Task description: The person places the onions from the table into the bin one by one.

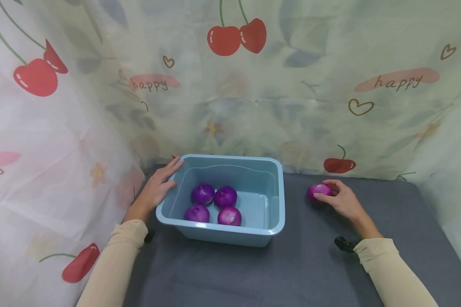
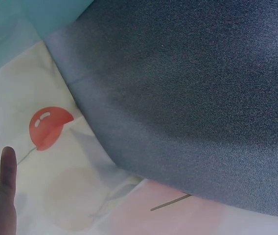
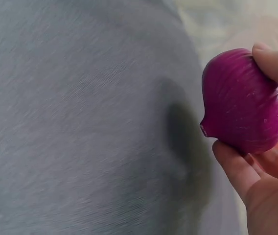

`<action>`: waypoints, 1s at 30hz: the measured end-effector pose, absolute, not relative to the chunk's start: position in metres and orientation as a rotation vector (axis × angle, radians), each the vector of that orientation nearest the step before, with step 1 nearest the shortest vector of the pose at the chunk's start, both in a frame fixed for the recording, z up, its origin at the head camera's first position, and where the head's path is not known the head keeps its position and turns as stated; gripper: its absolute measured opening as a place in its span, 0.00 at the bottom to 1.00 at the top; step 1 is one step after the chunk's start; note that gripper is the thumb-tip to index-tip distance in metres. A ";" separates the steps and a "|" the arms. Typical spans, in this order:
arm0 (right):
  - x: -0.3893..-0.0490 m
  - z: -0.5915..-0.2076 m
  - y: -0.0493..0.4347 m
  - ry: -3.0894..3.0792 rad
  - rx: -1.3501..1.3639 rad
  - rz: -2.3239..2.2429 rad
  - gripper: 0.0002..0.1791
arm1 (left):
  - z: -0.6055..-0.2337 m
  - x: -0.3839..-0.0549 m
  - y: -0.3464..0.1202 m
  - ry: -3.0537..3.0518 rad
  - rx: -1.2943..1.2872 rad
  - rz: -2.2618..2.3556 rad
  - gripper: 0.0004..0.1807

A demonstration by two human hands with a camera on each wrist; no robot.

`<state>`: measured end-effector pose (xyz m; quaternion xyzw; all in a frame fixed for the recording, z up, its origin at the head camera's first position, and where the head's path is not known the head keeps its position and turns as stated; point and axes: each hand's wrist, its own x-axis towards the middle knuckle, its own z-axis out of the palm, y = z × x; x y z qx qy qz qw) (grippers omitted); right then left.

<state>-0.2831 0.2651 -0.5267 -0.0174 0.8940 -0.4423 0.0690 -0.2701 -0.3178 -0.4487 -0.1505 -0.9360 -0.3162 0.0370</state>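
Note:
A light blue plastic tub (image 1: 230,235) stands on the dark grey cloth, with several purple onions (image 1: 225,197) in its left half. My left hand (image 1: 157,187) rests on the tub's left rim, its fingers extended along the edge; two straight fingers (image 2: 8,169) show in the left wrist view. To the right of the tub, my right hand (image 1: 343,200) holds one purple onion (image 1: 318,192) between thumb and fingers. In the right wrist view this onion (image 3: 244,100) has its stem end pointing left, and a dark shadow lies on the cloth beside it.
The grey cloth (image 1: 215,273) covers the table under the tub. Curtains printed with cherries (image 1: 311,106) enclose the back and both sides, with the back one close behind the tub. A dark wrist strap piece (image 1: 345,244) sits below my right wrist.

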 end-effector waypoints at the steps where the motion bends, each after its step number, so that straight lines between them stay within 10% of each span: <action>1: -0.283 -0.521 0.264 2.686 -0.061 -1.346 0.49 | -0.449 -0.270 -0.318 -2.872 -0.460 -0.972 0.37; 30: -0.294 -0.355 0.154 2.528 -0.749 -1.464 0.34 | -0.450 -0.271 -0.320 -2.892 -0.440 -0.961 0.37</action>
